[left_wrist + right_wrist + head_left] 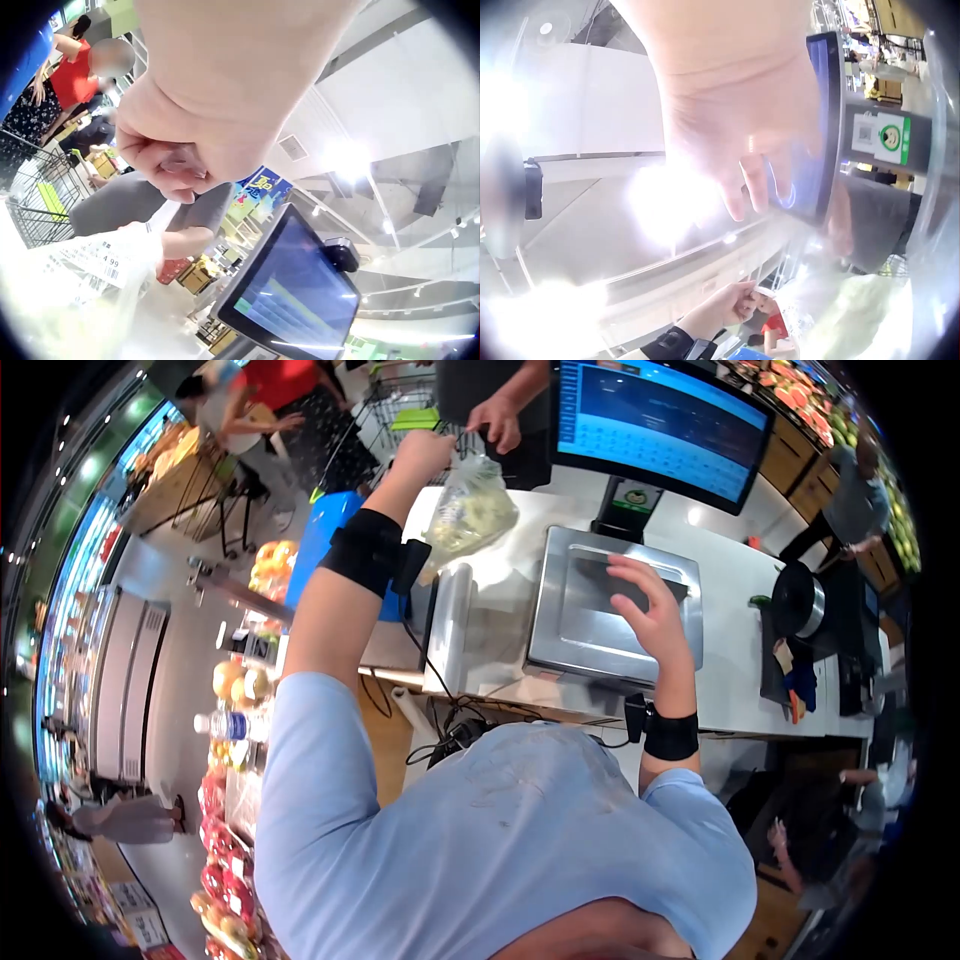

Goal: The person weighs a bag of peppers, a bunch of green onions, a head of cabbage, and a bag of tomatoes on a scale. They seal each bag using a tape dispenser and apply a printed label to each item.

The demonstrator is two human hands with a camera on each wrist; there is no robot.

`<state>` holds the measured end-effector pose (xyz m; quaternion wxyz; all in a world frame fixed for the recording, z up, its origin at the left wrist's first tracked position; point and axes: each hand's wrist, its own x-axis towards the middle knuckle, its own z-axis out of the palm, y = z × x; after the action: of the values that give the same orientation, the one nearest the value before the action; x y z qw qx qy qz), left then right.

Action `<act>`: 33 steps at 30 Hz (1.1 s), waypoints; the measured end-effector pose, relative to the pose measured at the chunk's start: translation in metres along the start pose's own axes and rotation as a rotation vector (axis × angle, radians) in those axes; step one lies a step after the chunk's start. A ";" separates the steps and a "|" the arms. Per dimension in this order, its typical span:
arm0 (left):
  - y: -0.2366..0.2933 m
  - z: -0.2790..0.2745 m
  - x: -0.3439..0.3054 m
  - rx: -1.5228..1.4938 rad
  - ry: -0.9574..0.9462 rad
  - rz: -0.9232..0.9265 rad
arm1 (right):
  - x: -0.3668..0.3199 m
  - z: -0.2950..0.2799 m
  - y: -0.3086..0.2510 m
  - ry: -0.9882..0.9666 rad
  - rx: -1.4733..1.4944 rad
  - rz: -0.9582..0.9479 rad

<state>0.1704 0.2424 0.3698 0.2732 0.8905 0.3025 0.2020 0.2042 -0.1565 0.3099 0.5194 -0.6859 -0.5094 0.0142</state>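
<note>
My left hand [424, 456] grips the gathered top of a clear plastic produce bag [472, 510]. Pale green vegetables show through the bag, which hangs over the far left of the white counter [505, 600]. In the left wrist view a printed price label [101, 262] is stuck on the plastic, and the fingers curl tightly round the twisted neck. My right hand [652, 610] hovers above the steel weighing scale [585, 625] with fingers spread and nothing held. Across the counter, another person's hand [498, 422] reaches close to the bag's top.
Behind the scale stands a monitor [660, 425] on a post. A roll of clear plastic bags [453, 622] lies left of the scale, beside dangling cables [470, 725]. Packed fruit [240, 685] lines the left side. A shopping cart [400, 405] is beyond the counter.
</note>
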 end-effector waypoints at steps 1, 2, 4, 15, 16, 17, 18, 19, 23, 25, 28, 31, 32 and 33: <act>-0.003 0.004 0.012 -0.036 0.000 0.009 | -0.009 -0.004 0.005 0.014 -0.001 0.040; -0.007 0.008 0.024 -0.050 0.005 0.043 | -0.017 -0.008 0.008 0.029 -0.002 0.079; -0.011 0.015 0.046 0.034 0.025 0.025 | -0.030 -0.015 0.007 0.082 -0.008 0.108; -0.038 0.008 0.079 0.182 0.164 -0.048 | -0.048 -0.019 0.012 0.092 -0.024 0.242; -0.033 0.002 0.072 0.179 0.170 -0.052 | -0.047 -0.018 0.015 0.086 -0.026 0.236; -0.027 -0.004 0.064 0.128 0.371 -0.035 | -0.047 -0.016 0.019 0.055 0.000 0.249; -0.021 -0.008 0.053 0.078 0.571 -0.016 | -0.046 -0.014 0.021 0.025 0.027 0.263; -0.019 -0.010 0.038 -0.016 0.579 0.070 | -0.044 -0.010 0.020 0.044 0.022 0.264; 0.019 0.035 -0.101 -0.444 0.172 0.245 | -0.048 0.008 0.034 -0.051 0.103 0.444; 0.024 0.073 -0.167 -0.484 -0.365 0.232 | -0.048 0.017 0.028 -0.152 0.167 0.542; 0.026 0.104 -0.228 -0.568 -0.878 0.165 | -0.052 0.033 0.022 -0.367 0.255 0.573; 0.022 0.113 -0.250 -0.619 -0.932 0.144 | -0.055 0.060 0.022 -0.451 0.389 0.488; 0.020 0.112 -0.254 -0.683 -0.944 0.143 | -0.056 0.062 0.019 -0.519 0.336 0.472; 0.020 0.108 -0.257 -0.626 -0.941 0.135 | -0.057 0.065 0.019 -0.570 0.361 0.478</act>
<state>0.0466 0.0234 0.2487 0.6159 0.7785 0.0165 -0.1198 0.1542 -0.1502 0.2371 0.4515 -0.6515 -0.4486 0.4129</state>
